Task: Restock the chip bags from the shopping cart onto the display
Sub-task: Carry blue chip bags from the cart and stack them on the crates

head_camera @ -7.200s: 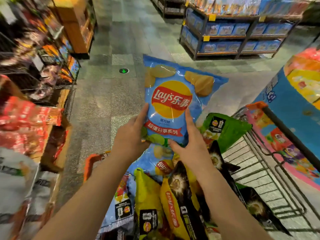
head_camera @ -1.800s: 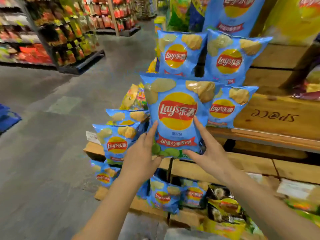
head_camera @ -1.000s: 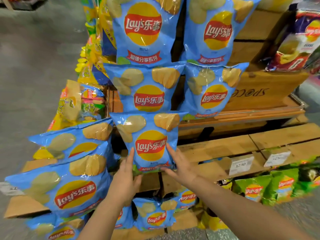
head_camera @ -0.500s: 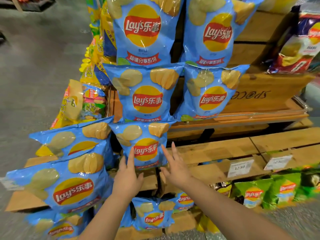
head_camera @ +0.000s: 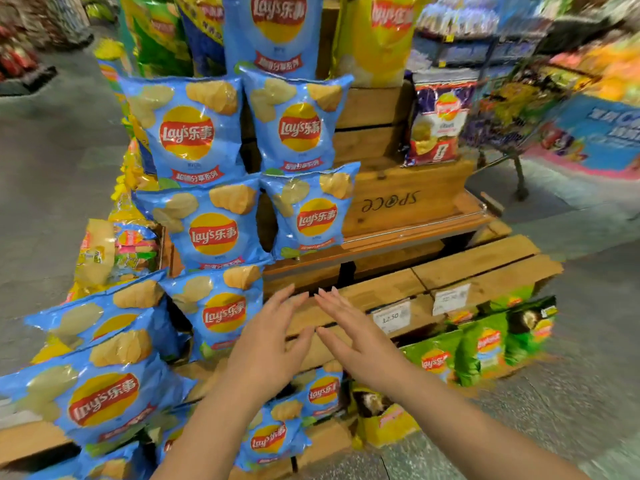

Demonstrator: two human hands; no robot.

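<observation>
The stepped wooden display (head_camera: 398, 202) is rising in tiers so each row of bags is leaning back against the crate behind it, faces forward. Its plank step (head_camera: 467, 265) to the right is lying bare, giving open room beside the blue stack. The shopping cart (head_camera: 512, 109) is standing well apart at the upper right, blurred. A blue Lay's chip bag (head_camera: 221, 310) is sitting upright on the lower step, tucked under the bag above it. The left hand (head_camera: 266, 344) and right hand (head_camera: 356, 337) are hovering just right of it, fingers straight and spread, holding nothing.
</observation>
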